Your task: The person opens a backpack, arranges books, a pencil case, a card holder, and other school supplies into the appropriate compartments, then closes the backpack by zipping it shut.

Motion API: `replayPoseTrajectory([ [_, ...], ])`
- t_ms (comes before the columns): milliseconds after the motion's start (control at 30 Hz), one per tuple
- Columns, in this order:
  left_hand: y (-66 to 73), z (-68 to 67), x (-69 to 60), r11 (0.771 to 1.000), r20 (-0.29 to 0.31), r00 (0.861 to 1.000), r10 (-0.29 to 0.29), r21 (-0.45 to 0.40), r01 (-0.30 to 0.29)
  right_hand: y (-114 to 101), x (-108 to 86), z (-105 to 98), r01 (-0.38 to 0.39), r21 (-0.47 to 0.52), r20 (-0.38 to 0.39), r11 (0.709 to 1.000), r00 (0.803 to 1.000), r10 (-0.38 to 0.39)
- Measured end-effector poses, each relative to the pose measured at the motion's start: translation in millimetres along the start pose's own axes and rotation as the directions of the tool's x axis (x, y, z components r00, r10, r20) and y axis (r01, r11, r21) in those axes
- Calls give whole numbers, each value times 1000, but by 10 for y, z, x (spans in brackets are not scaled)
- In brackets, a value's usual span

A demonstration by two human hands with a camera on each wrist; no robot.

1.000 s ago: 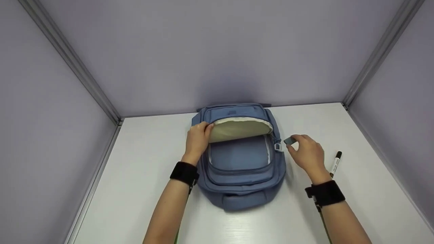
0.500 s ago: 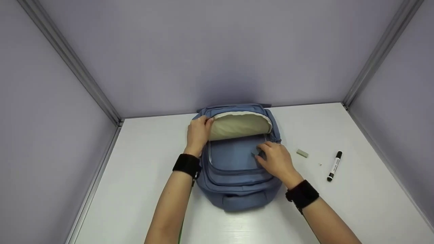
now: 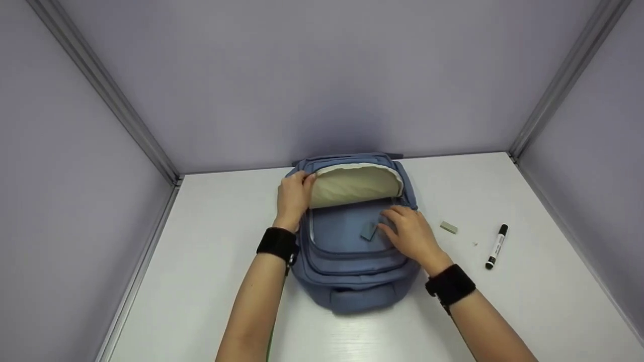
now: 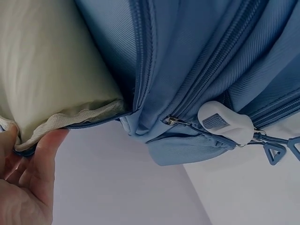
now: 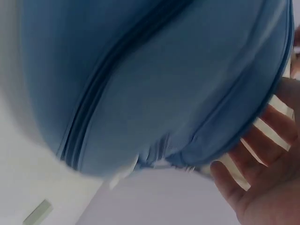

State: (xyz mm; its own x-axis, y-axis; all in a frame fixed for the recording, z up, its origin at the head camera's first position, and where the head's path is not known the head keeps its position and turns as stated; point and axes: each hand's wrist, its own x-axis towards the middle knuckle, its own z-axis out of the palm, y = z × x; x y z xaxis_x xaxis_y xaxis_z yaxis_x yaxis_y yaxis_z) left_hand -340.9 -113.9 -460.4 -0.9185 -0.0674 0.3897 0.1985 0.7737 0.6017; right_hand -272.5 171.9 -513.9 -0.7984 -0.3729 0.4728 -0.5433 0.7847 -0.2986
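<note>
A blue backpack (image 3: 367, 294) lies on the table with its front pocket unzipped. My left hand (image 3: 293, 198) pinches the edge of the pocket's flap (image 3: 354, 186), holding it raised so its pale lining shows. In the left wrist view, thumb and fingers of the left hand (image 4: 30, 183) grip the piped rim of that flap. Inside the pocket lies a small dark teal rectangular block (image 3: 369, 231). Just right of the block, my right hand (image 3: 413, 235) hovers at the pocket opening, its fingertips apart from it. The right wrist view shows the fingers (image 5: 265, 147) extended and holding nothing.
To the right of the backpack, a small grey-green block (image 3: 449, 227) and a black-capped white marker (image 3: 496, 246) lie on the white table (image 3: 221, 241). A tiny pale scrap (image 3: 475, 244) sits between them. Panels enclose the back and sides. A white tag (image 4: 227, 123) hangs by the zippers.
My right hand has moved left from beside the backpack into the pocket and let go of the teal block there. The left hand has lifted the flap slightly higher.
</note>
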Motion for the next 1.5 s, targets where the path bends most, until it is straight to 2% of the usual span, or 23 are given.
replayPoseTrajectory([
  [133,3,4,-4,1000,-7,1000,-5,-11,4,310,-3,-114,-122,-7,-58,993,991,121],
  [233,3,16,-15,1000,-3,1000,-7,-15,7,583,-74,-186,-243,-53,-26,969,970,242],
  [333,-3,26,-40,1000,3,1000,-1,-24,1,821,-209,-221,-360,-110,83,926,925,370],
  [433,-12,31,-58,999,-1,1000,7,-32,-7,984,-353,-218,-441,-160,201,883,862,466],
  [500,-17,33,-63,999,-9,1000,11,-30,-12,1053,-432,-201,-473,-180,253,862,825,505],
  [567,-19,31,-64,999,-15,1000,14,-30,-15,1106,-495,-170,-490,-194,283,850,802,527],
  [633,-23,31,-66,999,-17,1000,16,-30,-16,1135,-540,-141,-499,-201,295,843,789,538],
  [700,-26,33,-70,999,-17,1000,18,-28,-19,1158,-576,-112,-494,-206,299,845,790,535],
  [767,-30,39,-72,999,-15,1000,19,-25,-19,1163,-603,-94,-482,-208,293,851,800,524],
  [933,-29,43,-75,1000,-24,1000,20,-22,-21,1169,-635,-69,-431,-226,218,874,852,476],
  [1000,-33,43,-75,999,-28,999,23,-23,-23,1173,-644,-58,-429,-232,185,873,862,472],
  [1067,-37,43,-78,999,-28,999,23,-25,-24,1173,-650,-53,-444,-226,171,867,858,484],
  [1200,-44,42,-88,999,-28,999,20,-25,-21,1167,-640,-70,-490,-174,173,854,839,516],
  [1267,-41,36,-93,999,-26,999,19,-28,-20,1137,-595,-98,-503,-132,147,854,843,518],
  [1433,-41,20,-101,999,-12,1000,25,-29,-25,933,-379,-213,-457,-19,11,889,889,458],
  [1500,-44,17,-105,999,-7,1000,28,-28,-28,810,-288,-277,-431,24,-28,902,902,431],
])
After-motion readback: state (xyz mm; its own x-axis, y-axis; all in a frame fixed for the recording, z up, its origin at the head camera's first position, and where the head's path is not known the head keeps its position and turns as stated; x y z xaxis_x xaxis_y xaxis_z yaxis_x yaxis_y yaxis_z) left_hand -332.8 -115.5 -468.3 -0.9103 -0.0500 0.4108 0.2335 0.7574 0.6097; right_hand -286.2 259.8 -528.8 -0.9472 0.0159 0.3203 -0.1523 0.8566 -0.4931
